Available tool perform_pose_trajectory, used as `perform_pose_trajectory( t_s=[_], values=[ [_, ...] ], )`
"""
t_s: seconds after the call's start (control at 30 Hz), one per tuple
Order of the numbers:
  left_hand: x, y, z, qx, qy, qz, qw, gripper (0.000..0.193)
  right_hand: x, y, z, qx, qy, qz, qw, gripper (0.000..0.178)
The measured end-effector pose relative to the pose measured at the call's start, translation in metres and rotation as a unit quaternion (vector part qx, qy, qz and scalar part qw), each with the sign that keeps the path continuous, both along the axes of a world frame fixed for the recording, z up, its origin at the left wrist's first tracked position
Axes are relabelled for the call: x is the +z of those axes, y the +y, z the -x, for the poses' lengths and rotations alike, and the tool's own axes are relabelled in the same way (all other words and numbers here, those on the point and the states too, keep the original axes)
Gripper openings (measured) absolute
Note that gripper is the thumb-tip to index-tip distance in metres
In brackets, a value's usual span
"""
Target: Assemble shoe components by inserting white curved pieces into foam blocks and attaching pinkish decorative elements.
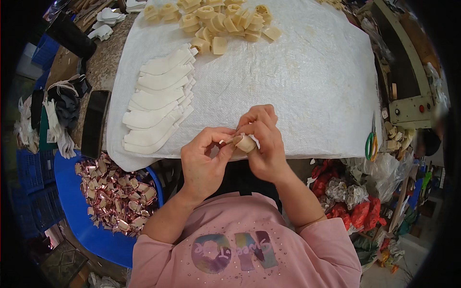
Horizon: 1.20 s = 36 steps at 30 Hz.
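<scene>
Carefully: your left hand (207, 156) and right hand (265, 144) pinch the beige curled piece (247, 143) near the six-o'clock edge of the white sheet (278, 81); should either fingertip grip slacken, it could uncurl or drop past that edge.

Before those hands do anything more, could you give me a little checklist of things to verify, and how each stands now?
1. Both hands on the small beige piece: ok, left hand and right hand meet at it.
2. Underside of that piece in view: cannot tell its state, fingers cover it.
3. White strips laid out: ok, overlapping in a fan on the left.
4. Scissors away from the fingers: ok, at the sheet's right edge.
5. Other beige pieces in tidy rows: not ok, loosely heaped.
</scene>
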State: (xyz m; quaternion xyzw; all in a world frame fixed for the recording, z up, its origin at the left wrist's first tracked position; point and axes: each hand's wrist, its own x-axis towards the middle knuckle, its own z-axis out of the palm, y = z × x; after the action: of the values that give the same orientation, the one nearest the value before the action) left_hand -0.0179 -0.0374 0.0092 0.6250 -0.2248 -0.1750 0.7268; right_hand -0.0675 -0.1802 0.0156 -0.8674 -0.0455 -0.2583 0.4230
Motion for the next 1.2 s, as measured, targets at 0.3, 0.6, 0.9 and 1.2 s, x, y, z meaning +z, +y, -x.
perform_pose_trajectory(
  t_s=[0.3, 0.6, 0.9, 1.2],
  values=[
    [0.001, 0.007, -0.008, 0.013, -0.152, -0.025, 0.988, 0.009, -0.005, -0.001, 0.011, 0.071, 0.045, -0.296, 0.951, 0.012],
    [0.002, 0.011, -0.014, -0.027, -0.324, -0.035, 0.945, 0.003, 0.019, -0.024, 0.005, 0.134, 0.279, -0.469, 0.828, 0.041],
    [-0.004, 0.012, -0.007, -0.248, 0.152, 0.063, 0.955, 0.055, 0.009, -0.008, 0.011, 0.118, 0.01, -0.196, 0.974, 0.055],
    [0.003, 0.007, 0.011, -0.16, 0.12, 0.027, 0.979, 0.062, -0.008, 0.005, 0.013, 0.047, -0.016, -0.07, 0.996, 0.036]
  ],
)
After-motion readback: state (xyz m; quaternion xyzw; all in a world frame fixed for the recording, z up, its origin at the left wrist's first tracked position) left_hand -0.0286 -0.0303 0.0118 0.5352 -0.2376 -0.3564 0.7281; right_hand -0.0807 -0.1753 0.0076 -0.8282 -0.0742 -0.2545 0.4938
